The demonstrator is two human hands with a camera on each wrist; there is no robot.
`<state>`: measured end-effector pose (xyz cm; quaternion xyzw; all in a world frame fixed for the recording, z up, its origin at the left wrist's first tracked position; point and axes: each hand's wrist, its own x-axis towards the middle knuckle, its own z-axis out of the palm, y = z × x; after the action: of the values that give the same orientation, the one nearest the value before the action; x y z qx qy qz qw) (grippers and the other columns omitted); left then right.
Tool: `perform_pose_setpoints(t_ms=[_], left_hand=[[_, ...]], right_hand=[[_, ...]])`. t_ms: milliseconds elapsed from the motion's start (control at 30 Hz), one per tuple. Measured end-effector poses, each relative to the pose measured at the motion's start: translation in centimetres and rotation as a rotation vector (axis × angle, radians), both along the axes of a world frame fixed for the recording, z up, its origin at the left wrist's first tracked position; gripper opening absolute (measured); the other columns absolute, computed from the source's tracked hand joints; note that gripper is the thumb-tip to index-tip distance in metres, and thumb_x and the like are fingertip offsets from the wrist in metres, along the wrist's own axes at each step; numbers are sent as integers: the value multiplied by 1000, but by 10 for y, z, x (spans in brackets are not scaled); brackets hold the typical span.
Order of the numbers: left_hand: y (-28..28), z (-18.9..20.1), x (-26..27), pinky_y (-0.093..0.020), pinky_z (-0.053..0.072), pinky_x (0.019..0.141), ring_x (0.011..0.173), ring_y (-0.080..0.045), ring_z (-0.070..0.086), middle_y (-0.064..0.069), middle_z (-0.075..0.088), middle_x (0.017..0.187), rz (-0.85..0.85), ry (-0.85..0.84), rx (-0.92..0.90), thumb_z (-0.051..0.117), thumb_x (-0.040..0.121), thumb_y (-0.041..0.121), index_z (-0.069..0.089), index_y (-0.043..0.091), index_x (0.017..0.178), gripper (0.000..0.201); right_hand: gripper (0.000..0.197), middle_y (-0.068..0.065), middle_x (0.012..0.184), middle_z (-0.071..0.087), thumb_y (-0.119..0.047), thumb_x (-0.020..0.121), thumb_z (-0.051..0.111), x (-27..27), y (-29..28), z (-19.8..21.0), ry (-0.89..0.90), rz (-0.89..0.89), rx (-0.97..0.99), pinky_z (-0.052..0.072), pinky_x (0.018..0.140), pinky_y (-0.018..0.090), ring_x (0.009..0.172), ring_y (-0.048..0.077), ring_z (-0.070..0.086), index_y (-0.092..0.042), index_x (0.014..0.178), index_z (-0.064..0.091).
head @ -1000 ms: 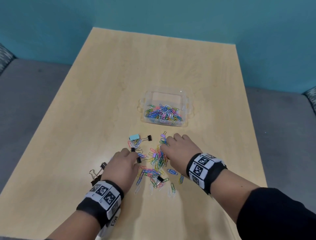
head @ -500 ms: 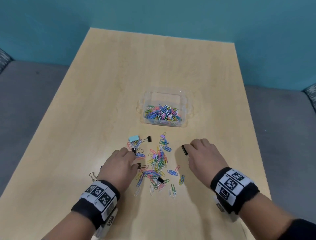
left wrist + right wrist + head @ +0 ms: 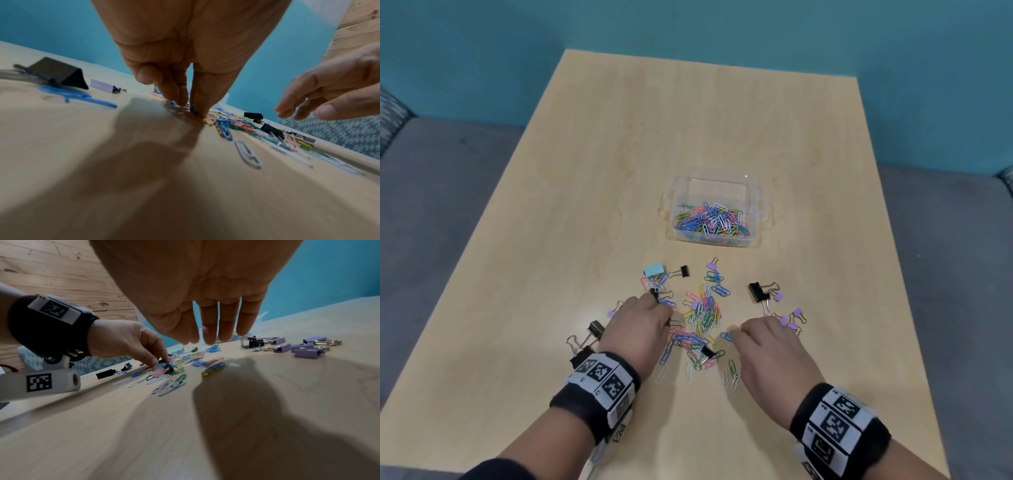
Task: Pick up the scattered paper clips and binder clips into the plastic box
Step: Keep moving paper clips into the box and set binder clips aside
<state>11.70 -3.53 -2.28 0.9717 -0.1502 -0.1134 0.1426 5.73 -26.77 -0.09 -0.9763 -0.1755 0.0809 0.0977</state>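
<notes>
Left grip (image 3: 640, 325): fingertips (image 3: 197, 107) pinched down on a small black binder clip (image 3: 193, 109) at the edge of the paper clip pile (image 3: 703, 317) on the counter (image 3: 585, 205).
Right grip (image 3: 767, 346): fingers loosely spread, holding nothing, above the counter just right of the pile; purple binder clips (image 3: 789, 320) just beyond it.
Plastic box (image 3: 715, 210): well beyond both grips, part-filled with paper clips.
</notes>
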Motion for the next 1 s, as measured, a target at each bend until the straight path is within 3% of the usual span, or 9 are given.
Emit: perform_pose_setpoints(t_ms=[133, 267, 367, 467, 533, 600, 733, 867, 1000], left_hand=[[-3, 9, 1, -32, 42, 49, 57, -24, 49, -1, 52, 67, -111, -16, 96, 81, 57, 11, 61, 17, 67, 23], [-1, 12, 0, -31, 40, 46, 52, -25, 47, -3, 50, 61, -157, -56, 85, 79, 51, 3, 52, 16, 61, 32], [-4, 15, -6, -30, 40, 49, 57, -23, 48, 0, 51, 60, -142, -5, 34, 79, 59, 5, 48, 17, 63, 34], [3, 18, -7, -34, 41, 62, 74, -21, 50, 4, 55, 72, 102, 68, -136, 63, 85, 21, 52, 17, 73, 16], [19, 19, -2, -33, 44, 64, 74, -16, 54, 9, 59, 73, 329, 70, -259, 61, 86, 27, 54, 25, 77, 11], [36, 20, 6, -29, 45, 63, 71, -16, 58, 10, 62, 72, 503, 64, -299, 64, 84, 28, 57, 27, 79, 9], [52, 27, 18, -24, 44, 57, 66, -15, 61, 9, 65, 75, 635, 88, -350, 60, 87, 23, 64, 24, 89, 5], [63, 19, 16, -32, 44, 82, 96, -19, 55, 1, 61, 104, 573, -35, -303, 56, 89, 18, 66, 19, 105, 19], [57, 6, 10, -40, 45, 83, 94, -31, 53, -7, 62, 101, 315, -127, -198, 57, 84, 3, 69, 13, 100, 22]], right_hand=[[37, 1, 93, 59, -14, 68, 60, -2, 0, 0, -25, 0, 9, 48, 68, 37, 86, 28, 55, -17, 105, 62], [40, 1, 93, 60, -15, 65, 65, -7, -1, -1, -31, 2, 19, 49, 67, 37, 85, 27, 56, -17, 105, 62], [35, -1, 93, 59, -17, 67, 63, -11, -1, -4, -8, -5, 2, 48, 66, 35, 85, 26, 55, -19, 101, 62], [35, -1, 95, 58, -15, 67, 64, -14, 0, -7, 1, -6, -14, 47, 67, 34, 86, 26, 54, -18, 102, 61], [40, 2, 101, 58, -12, 68, 62, -15, 5, -9, -11, 35, 0, 50, 76, 37, 96, 29, 57, -15, 108, 60], [46, 7, 114, 58, -11, 73, 61, -15, 15, -10, -15, 125, 18, 47, 95, 43, 114, 32, 53, -11, 118, 56], [57, 14, 137, 50, -33, 84, 60, 0, 47, -12, 13, 286, -38, 37, 107, 47, 130, 33, 43, -5, 132, 49], [67, 19, 150, 32, -48, 94, 44, 24, 82, -19, 64, 308, -97, 23, 113, 52, 141, 35, 23, -2, 142, 34], [73, 23, 147, 32, -53, 93, 39, 37, 104, -21, 64, 272, -157, 17, 112, 57, 138, 38, 23, -1, 143, 29]])
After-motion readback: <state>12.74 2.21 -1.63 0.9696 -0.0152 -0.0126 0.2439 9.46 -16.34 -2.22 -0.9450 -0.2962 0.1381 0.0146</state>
